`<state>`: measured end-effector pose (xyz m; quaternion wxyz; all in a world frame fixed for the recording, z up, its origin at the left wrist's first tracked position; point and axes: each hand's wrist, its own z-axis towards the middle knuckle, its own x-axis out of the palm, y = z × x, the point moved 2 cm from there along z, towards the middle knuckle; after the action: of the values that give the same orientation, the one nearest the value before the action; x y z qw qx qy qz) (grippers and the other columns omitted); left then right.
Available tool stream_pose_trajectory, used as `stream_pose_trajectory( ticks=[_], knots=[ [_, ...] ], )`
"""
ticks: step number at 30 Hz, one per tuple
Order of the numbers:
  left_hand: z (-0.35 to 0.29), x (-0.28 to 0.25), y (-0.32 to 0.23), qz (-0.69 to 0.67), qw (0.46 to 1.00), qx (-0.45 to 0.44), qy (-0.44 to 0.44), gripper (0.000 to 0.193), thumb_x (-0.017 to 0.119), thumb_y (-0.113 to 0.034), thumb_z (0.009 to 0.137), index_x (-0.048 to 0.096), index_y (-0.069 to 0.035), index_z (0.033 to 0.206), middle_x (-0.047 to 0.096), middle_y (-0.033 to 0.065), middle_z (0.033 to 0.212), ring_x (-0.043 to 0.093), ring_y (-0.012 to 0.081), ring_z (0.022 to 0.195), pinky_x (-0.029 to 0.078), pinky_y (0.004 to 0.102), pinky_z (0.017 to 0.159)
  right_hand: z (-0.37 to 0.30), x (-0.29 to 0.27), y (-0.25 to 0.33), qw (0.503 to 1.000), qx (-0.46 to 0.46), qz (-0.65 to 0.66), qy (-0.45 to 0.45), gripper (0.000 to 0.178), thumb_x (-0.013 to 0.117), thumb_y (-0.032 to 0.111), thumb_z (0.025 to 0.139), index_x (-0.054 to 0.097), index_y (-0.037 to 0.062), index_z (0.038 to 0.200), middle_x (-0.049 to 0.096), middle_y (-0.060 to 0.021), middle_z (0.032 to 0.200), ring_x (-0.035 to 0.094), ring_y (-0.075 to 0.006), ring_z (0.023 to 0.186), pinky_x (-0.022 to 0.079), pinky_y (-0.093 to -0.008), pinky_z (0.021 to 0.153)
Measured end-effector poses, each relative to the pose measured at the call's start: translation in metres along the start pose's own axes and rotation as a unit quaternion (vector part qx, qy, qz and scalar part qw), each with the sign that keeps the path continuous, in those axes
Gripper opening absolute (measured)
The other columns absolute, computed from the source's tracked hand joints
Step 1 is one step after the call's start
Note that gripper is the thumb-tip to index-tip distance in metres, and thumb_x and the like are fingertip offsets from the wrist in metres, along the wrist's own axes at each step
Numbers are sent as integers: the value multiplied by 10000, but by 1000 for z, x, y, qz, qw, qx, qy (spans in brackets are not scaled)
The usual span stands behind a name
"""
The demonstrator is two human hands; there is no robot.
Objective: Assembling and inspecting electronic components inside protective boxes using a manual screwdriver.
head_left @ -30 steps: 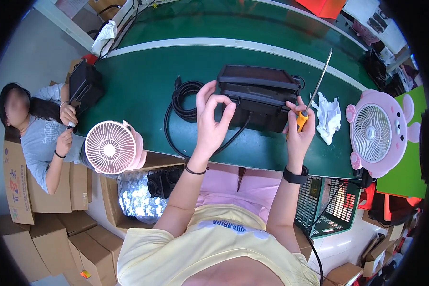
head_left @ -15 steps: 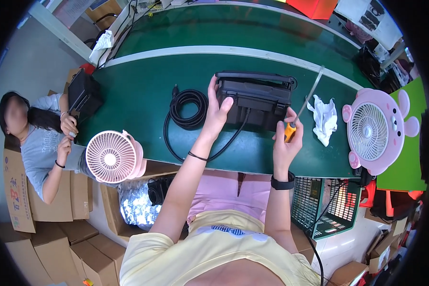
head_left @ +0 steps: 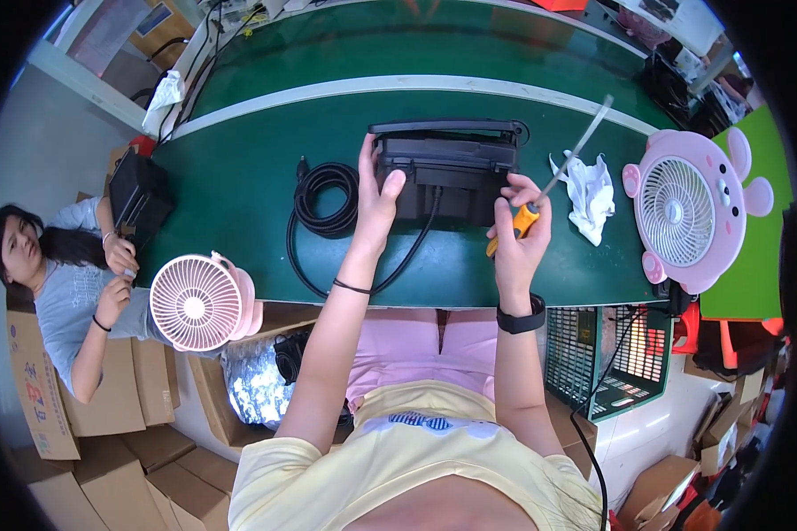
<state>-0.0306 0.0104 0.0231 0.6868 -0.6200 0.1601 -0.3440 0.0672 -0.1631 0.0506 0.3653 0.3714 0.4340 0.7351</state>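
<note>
A black plastic case (head_left: 447, 173) with a hinged lid and latches sits on the green bench in front of me. My left hand (head_left: 376, 199) grips its left end, thumb on the front and fingers behind. A black cable (head_left: 429, 226) runs from the front of the case to a coil (head_left: 323, 199) on its left. At the right end of the case, my right hand (head_left: 524, 234) is closed around a screwdriver (head_left: 522, 223) with a yellow-orange handle. Its long metal shaft points up and to the right, away from the case. The fingertips are close to the case's corner; contact is unclear.
Crumpled white paper (head_left: 589, 199) lies right of the screwdriver, near a pink animal-shaped fan (head_left: 686, 212). A pink round fan (head_left: 199, 303) stands at the left edge. A co-worker (head_left: 71, 265) handles another black case (head_left: 139, 190). Below the bench is a green crate (head_left: 607, 363).
My right hand has turned the screwdriver, so more of its handle shows across the palm. The fingers have loosened from the case's lower right corner. My left hand keeps its grip.
</note>
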Motion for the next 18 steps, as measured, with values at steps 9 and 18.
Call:
stream_pose_trajectory(
  ticks=[9, 18],
  knots=[
    [-1, 5, -1, 9, 1000, -4, -12, 909, 656, -367, 894, 157, -86, 1601, 368, 202, 1514, 413, 289, 1371, 315, 380, 1151, 25, -3, 6, 1000, 28, -14, 2, 197, 709, 83, 925, 522, 58, 978, 646, -19, 1007, 517, -37, 672, 459, -179, 538],
    [6, -3, 7, 39, 999, 7, -22, 838, 672, -300, 925, 223, -95, 1603, 356, 202, 1566, 424, 275, 1391, 366, 359, 1127, 49, -22, -28, 963, -53, -259, -58, 488, 865, 316, 777, 546, 38, 1021, 623, -102, 1231, 561, -144, 883, 493, -298, 788]
  ],
)
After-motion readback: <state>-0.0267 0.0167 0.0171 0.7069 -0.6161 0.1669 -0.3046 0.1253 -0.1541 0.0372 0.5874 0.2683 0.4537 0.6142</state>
